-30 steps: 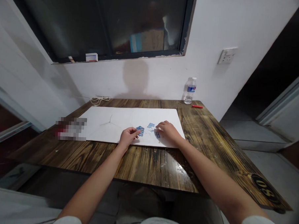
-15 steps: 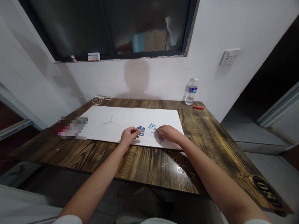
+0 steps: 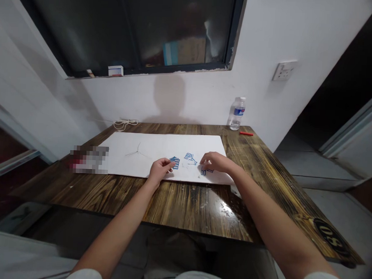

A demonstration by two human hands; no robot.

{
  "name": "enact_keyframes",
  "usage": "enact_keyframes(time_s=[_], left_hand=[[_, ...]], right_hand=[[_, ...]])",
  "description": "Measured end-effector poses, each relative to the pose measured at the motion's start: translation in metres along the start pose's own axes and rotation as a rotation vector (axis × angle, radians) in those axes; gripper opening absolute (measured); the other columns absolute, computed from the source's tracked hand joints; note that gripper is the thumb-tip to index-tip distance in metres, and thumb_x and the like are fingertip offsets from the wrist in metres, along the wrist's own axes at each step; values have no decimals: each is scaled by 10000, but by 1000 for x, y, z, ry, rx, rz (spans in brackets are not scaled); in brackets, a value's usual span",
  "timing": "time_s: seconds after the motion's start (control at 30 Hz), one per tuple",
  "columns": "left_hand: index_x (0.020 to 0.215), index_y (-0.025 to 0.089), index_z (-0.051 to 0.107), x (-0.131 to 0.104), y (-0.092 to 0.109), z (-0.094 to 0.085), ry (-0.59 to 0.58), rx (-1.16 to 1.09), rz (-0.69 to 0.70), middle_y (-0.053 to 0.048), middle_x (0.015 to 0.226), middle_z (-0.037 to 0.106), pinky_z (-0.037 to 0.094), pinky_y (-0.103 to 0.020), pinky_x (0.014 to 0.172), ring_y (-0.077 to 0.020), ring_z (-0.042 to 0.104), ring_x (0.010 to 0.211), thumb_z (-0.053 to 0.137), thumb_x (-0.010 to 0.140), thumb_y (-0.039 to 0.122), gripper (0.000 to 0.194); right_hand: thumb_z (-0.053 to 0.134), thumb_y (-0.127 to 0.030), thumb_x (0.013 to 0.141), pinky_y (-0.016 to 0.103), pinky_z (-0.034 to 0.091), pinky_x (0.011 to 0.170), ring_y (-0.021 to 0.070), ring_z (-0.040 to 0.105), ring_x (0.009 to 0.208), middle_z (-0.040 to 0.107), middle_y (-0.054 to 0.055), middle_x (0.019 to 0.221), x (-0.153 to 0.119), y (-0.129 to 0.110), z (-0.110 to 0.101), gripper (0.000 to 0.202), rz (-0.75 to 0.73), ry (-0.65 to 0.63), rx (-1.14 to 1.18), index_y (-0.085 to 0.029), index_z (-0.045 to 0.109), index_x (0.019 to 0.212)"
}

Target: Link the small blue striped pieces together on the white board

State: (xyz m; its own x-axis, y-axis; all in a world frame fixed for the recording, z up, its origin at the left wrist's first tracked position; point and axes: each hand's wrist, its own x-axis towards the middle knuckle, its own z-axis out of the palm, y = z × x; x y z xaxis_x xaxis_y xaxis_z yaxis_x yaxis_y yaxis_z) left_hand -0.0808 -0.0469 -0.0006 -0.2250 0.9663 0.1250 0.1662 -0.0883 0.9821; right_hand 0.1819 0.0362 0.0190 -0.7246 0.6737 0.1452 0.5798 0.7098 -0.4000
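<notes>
Near the front edge of a white board (image 3: 164,144), my left hand (image 3: 160,169) pinches a small bunch of blue-outlined pieces (image 3: 176,163) between thumb and fingers. They look like flat frame-shaped plastic parts, too small to name exactly. Just to their right, more blue-outlined pieces (image 3: 189,158) lie on the board in a loose figure. My right hand (image 3: 216,161) hangs over the board's right part, its fingers bent and apart. Below its fingertips are other loose blue pieces (image 3: 203,172), partly covered by the hand. I see nothing held in it.
The wooden table (image 3: 183,201) carries a water bottle (image 3: 237,113) and a red pen-like stick (image 3: 246,133) at the back right. A white cord (image 3: 125,123) lies back left. Thin dark lines (image 3: 137,151) mark the board. A blurred-out item (image 3: 89,160) covers its left end.
My right hand has moved right, away from the blue figure, uncovering more of it, and is now over the loose pieces. The left hand keeps its grip in place.
</notes>
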Motion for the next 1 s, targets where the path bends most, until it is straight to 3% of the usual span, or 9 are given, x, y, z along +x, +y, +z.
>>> enact_keyframes(time_s=[0.17,0.4,0.6,0.8,0.93,1.0], left_hand=[[671,155,593,0,1,0,2,-7,-10,16,546,589,396,-194,439,-95,535,493,760,576,430,335],[674,157,598,0,1,0,0,13,-3,8,563,591,398,-193,428,-100,535,497,753,568,460,357],[647,160,589,0,1,1,9,8,-4,13,555,592,402,-194,430,-95,535,487,764,557,450,350],[646,158,586,0,2,1,3,6,-18,20,540,583,393,-194,432,-90,531,480,764,564,446,348],[650,159,587,-1,2,1,-5,4,-34,20,524,581,377,-193,423,-88,518,468,761,574,441,340],[650,161,583,-2,2,2,-15,-1,-38,24,513,576,372,-195,423,-89,514,464,764,570,435,338]], right_hand=[[773,-292,596,233,415,706,199,577,879,643,56,975,0,0,2,340,0,-95,-33,-205,702,917],[767,-275,581,224,359,570,183,569,758,645,61,879,9,6,19,279,62,-153,-139,-185,679,830],[776,-247,563,214,312,515,145,547,653,652,15,781,3,-2,10,314,120,-143,-68,-202,639,841],[786,-210,537,197,326,509,112,530,590,640,-16,747,1,-11,3,413,118,-79,103,-209,622,916],[772,-253,563,198,336,522,104,525,585,623,-25,678,3,-16,2,260,62,54,225,-180,631,769],[735,-276,614,200,347,516,102,526,557,614,-26,622,5,-23,5,188,40,59,339,-168,622,718]])
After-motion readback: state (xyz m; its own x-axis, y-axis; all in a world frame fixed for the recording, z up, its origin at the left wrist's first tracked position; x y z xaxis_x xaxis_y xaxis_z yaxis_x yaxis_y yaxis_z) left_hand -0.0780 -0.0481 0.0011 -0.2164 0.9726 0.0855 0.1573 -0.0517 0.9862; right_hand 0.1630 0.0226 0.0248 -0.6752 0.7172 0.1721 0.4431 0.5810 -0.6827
